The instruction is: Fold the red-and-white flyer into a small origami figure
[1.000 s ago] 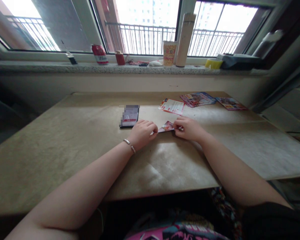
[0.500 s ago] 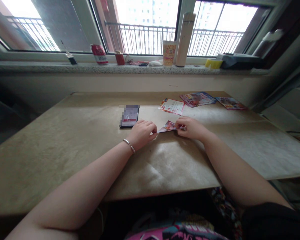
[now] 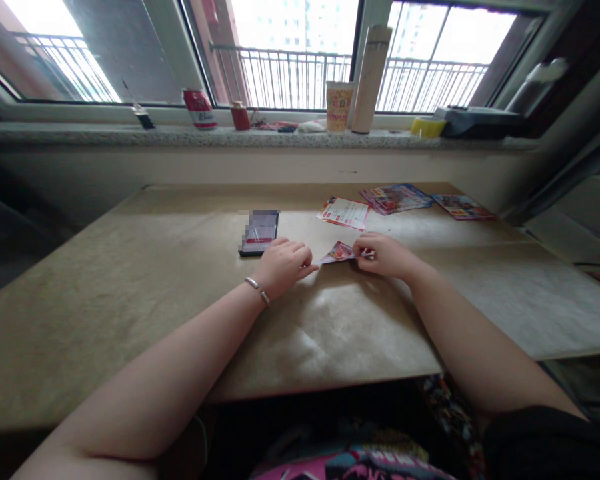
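A small folded piece of colourful printed paper [image 3: 341,253] is held low over the table between my hands, its pointed tip to the left. My left hand [image 3: 286,267], with a silver bangle on the wrist, has its fingers curled and its thumb stretched out at that tip. The right end of the paper is pinched by my right hand [image 3: 380,253], which covers part of it. Just beyond my left hand lies a phone [image 3: 261,230], its screen lit and partly pixelated. Past the paper is a white printed card [image 3: 345,212] with red edges.
Colourful printed sheets [image 3: 396,198] lie at the back right of the table [image 3: 155,300], with another colourful stack [image 3: 463,207] beside them. Along the windowsill [image 3: 275,138] stand a red can [image 3: 199,109], a red bottle [image 3: 240,117], a paper cup [image 3: 339,107], a tall cylinder [image 3: 371,80] and yellow tape [image 3: 427,127].
My left thumb has stretched out to the right from its pinch at the paper's tip. The paper and my right hand have shifted slightly right.
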A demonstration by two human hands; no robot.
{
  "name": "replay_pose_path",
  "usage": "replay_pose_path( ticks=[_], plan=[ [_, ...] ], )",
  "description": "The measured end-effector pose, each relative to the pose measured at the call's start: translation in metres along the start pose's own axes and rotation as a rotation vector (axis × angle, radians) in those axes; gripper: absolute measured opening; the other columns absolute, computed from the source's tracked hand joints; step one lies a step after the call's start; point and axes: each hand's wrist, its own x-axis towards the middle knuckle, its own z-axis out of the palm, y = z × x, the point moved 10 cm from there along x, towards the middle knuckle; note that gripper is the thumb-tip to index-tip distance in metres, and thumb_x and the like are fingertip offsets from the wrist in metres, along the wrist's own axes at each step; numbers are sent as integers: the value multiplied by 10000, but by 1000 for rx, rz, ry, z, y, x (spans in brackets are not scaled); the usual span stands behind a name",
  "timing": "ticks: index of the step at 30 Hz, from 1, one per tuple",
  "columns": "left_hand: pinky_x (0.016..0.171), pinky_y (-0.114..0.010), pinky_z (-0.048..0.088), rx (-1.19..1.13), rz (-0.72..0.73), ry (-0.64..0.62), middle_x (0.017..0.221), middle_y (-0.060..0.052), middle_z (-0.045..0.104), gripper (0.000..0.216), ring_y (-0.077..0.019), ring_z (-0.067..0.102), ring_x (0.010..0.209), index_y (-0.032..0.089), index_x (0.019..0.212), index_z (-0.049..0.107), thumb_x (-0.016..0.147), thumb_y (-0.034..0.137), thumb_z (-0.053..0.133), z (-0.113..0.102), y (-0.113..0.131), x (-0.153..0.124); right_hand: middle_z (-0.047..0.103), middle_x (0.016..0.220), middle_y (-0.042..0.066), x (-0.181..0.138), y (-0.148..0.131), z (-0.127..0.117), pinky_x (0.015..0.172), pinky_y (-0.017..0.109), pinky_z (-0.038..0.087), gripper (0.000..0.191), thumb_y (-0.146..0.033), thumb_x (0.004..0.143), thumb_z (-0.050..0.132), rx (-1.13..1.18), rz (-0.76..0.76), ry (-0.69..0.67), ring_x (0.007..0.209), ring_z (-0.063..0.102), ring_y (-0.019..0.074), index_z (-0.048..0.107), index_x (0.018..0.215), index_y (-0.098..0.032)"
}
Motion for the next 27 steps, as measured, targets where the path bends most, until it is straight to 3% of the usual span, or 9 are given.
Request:
replay_pose_path(
  ticks=[8, 12, 16, 19, 23, 27],
  plan=[
    [704, -300, 367, 3, -19, -28, 731, -22, 644, 331, -165, 564, 677, 169, 717, 578, 839, 471, 637, 2, -3, 0, 622, 767, 27, 0, -4, -2, 676, 254, 407, 79, -147, 704, 540, -18, 13, -8, 719, 545, 152, 602, 727, -190],
    [676, -291, 364, -4, -40, -57, 736, -19, 637, 305, -166, 564, 685, 172, 711, 572, 828, 439, 662, 4, -7, -2, 620, 766, 32, -3, 8, -5, 683, 259, 410, 77, -158, 696, 550, -91, 28, 4, 738, 548, 165, 613, 719, -194],
    [632, -274, 364, -48, -90, -53, 744, -19, 627, 300, -155, 558, 673, 171, 723, 573, 847, 438, 636, 2, -16, -4, 631, 787, 34, -6, 23, -8, 706, 266, 424, 83, -165, 709, 562, -84, 45, 31, 756, 561, 168, 635, 731, -198],
    [619, -265, 384, -95, -135, -49, 810, -27, 634, 273, -144, 562, 675, 173, 793, 595, 883, 430, 578, 1, -19, -5, 641, 802, 37, -4, 20, -3, 724, 270, 429, 96, -171, 725, 585, -60, 4, 4, 777, 571, 169, 670, 757, -202],
    [694, -282, 452, -160, -122, -45, 949, -50, 647, 207, -157, 597, 769, 179, 938, 617, 918, 348, 498, 4, -13, -6, 666, 830, 47, 0, -2, 8, 753, 288, 415, 107, -204, 787, 610, -80, -99, -15, 776, 579, 166, 717, 786, -214],
    [873, -342, 487, -222, -69, -49, 1071, -74, 641, 233, -197, 599, 967, 182, 1055, 619, 912, 304, 481, 9, -6, -4, 671, 841, 51, 3, -21, 17, 796, 316, 395, 121, -274, 840, 625, -116, -178, 6, 815, 563, 176, 739, 817, -237]
  ],
)
